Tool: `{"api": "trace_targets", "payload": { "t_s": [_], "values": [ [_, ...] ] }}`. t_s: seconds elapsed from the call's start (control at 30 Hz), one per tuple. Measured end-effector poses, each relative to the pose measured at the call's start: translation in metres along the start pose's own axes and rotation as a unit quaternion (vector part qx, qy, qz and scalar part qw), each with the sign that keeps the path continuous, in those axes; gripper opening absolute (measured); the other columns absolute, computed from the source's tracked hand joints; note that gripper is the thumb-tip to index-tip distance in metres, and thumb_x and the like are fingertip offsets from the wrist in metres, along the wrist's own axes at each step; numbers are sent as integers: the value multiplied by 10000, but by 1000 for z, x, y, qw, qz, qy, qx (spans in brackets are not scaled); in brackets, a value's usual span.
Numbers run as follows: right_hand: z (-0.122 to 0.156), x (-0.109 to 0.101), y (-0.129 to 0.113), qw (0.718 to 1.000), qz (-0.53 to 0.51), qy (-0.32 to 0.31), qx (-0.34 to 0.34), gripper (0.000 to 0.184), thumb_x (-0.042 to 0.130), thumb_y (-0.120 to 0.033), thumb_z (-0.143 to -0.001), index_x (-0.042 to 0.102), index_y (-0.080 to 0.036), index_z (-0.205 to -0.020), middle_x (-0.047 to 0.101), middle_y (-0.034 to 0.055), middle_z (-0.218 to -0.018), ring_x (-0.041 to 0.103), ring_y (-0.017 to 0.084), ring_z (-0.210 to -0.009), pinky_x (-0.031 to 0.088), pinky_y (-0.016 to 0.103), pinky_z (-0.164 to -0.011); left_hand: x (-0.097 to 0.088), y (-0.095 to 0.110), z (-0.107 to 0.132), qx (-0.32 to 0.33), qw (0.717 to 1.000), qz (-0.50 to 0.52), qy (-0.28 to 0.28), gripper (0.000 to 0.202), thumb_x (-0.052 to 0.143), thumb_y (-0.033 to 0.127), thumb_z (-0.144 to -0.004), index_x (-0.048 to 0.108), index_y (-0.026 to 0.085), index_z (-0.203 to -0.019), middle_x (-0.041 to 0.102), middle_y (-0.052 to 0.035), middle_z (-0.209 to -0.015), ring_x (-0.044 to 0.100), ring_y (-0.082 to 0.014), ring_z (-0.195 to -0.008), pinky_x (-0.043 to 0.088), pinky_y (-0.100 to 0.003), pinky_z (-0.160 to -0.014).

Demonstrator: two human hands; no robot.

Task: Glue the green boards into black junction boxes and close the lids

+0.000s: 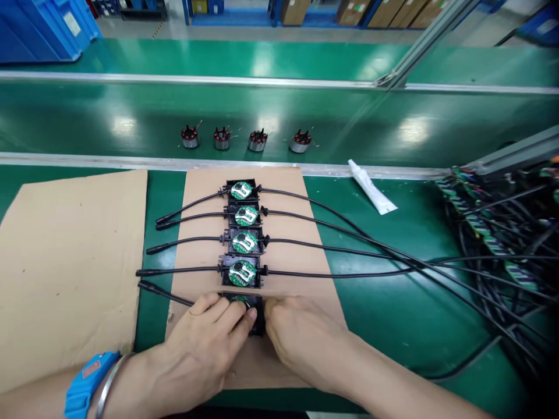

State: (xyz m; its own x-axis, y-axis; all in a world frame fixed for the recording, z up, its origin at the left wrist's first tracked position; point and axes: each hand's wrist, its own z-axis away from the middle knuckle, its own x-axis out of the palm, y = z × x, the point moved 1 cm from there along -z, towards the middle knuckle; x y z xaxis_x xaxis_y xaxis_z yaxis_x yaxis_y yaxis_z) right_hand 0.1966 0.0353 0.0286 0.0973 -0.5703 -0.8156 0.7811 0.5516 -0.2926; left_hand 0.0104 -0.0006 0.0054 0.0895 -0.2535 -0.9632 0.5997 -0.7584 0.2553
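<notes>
The case (259,321) lay near the lower end of the cardboard (283,364), between the two hands, as the lowest in a column. The left hand (207,340) was bent over it, with thumb and fingers close together, pinching its left part. The right hand (301,331) was curled at the right edge of the case, its fingers folded inward; what they pinched, I cannot tell.

The step in hand was, in my judgement, the fitting of a cable end into this case. The next move seemed to call for a steady hold from the left hand and a small, exact push from the right one.

Just above stood four other cases (226,280), each with a round green board (242,273), with a short lead (183,271) at the left and a long cable (323,275) at the right. Farther away lay a white tube (371,189), and four coils (222,139) stood in a row behind.

Of the board inside the lowest case, only a small green part was visible; the fingers covered the remainder. Its short lead (163,292) went under the left hand. On the right, the long cables crossed and disappeared into a dark, tangled heap (502,233), cut by the picture's edge, where single pieces were hard to separate.
</notes>
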Motion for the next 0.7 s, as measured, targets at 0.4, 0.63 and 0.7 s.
{"api": "trace_targets", "payload": {
  "t_s": [0.4, 0.63, 0.7],
  "values": [
    [10, 22, 26, 963, -96, 245, -62, 201, 463, -85, -873, 586, -175, -742, 567, 35, -758, 482, 170, -731, 382, 287, -650, -10, 1, -1, 1, 1000, 26, 15, 511, 535, 306, -855, 469, 126, -1329, 603, -96, -1139, 508, -239, -946, 351, -400, -894],
    [-12, 10, 56, 933, -110, 337, -58, 199, 462, -95, -900, 553, -162, -1063, 622, 85, -1012, 530, 222, -955, 458, 390, -831, -27, -53, -2, -153, 970, 84, 168, 208, 450, 124, -897, 552, 175, -1071, 563, -97, -1068, 494, -241, -950, 403, -391, -784],
    [-10, 14, 55, 928, -117, 347, -63, 171, 445, -86, -905, 524, -164, -1035, 628, 75, -956, 560, 202, -882, 485, 359, -773, -26, -65, -3, -169, 972, 99, 126, 125, 428, 138, -916, 543, 170, -950, 574, -84, -1002, 508, -237, -913, 422, -397, -777]
  ]
}}
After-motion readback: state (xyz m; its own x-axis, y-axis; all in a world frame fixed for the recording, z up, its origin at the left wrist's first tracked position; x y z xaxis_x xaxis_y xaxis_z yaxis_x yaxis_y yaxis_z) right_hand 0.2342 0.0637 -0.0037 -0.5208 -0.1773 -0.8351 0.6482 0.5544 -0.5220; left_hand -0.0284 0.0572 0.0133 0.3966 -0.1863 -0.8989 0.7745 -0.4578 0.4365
